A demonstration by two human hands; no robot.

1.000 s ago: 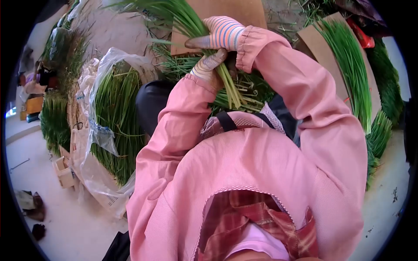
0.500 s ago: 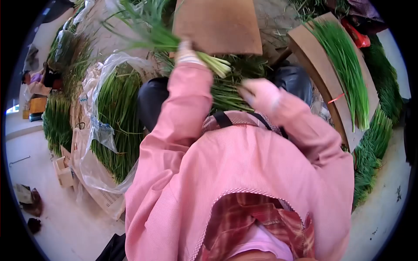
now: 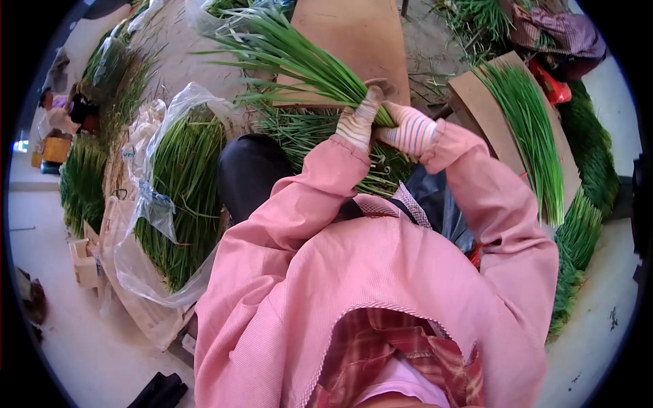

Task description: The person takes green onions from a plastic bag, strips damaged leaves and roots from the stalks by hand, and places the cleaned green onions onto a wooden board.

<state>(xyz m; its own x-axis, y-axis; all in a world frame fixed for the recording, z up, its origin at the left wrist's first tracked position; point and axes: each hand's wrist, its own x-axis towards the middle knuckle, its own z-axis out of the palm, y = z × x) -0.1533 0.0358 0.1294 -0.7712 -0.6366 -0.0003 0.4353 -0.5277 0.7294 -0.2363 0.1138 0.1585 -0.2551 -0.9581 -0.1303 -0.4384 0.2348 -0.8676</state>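
Note:
A bunch of green chives [image 3: 320, 66] slants over the near edge of the wooden board, its leaves fanned out to the left. My left hand [image 3: 360, 121], in a striped glove, is wrapped around the lower stems. At the pale stem ends, my right hand [image 3: 410, 130], also gloved in stripes, is closed against the bunch, touching the left hand's side. Its fingertips are partly hidden behind the stems. Beneath both hands, more loose chives [image 3: 299, 139] lie in front of my lap.
The wooden board [image 3: 354, 34] stands ahead. A curved bench [image 3: 469, 92] on the right bears a tied bunch of chives [image 3: 527, 129]. To the left, a clear plastic bag [image 3: 146, 272] surrounds a big heap of greens [image 3: 180, 197]. Another person [image 3: 64, 112] sits far left.
My left hand has brought the chives rightward, and my right hand has risen to meet their stem ends. The hands were apart before and are now together.

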